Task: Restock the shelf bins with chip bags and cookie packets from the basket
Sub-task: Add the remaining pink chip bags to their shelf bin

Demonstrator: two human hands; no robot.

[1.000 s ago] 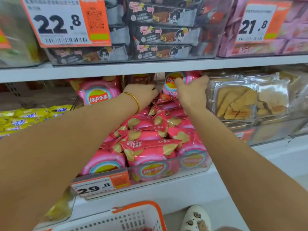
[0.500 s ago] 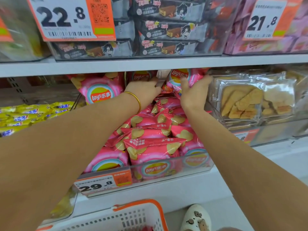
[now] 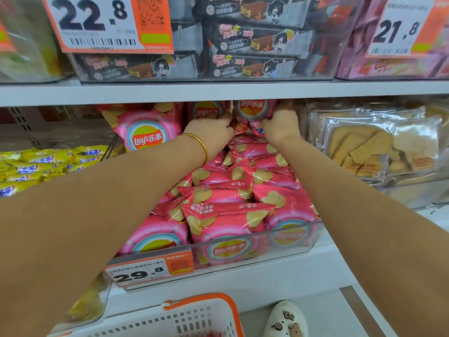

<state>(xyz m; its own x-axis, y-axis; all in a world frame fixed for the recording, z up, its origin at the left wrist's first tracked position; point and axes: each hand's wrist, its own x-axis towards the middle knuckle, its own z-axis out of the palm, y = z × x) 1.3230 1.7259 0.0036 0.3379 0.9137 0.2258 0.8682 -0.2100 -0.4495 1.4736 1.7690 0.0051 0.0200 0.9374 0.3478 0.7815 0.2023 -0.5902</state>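
Pink chip bags (image 3: 226,215) printed with yellow chips, a white basket (image 3: 194,319) with an orange rim, a gold bangle (image 3: 199,144).

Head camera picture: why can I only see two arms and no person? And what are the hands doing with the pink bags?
There is no robot here. The camera sits on a person's head and looks down, so you see their arms just as they do. The left hand, with a gold bangle on its wrist, and the right hand both grip one shiny pink Lay's chip bag. It is upright at the back of a clear plastic shelf bin full of the same bags. Next to the bin lie clear packets of tan biscuits. On the floor below is a white plastic basket with an orange rim.
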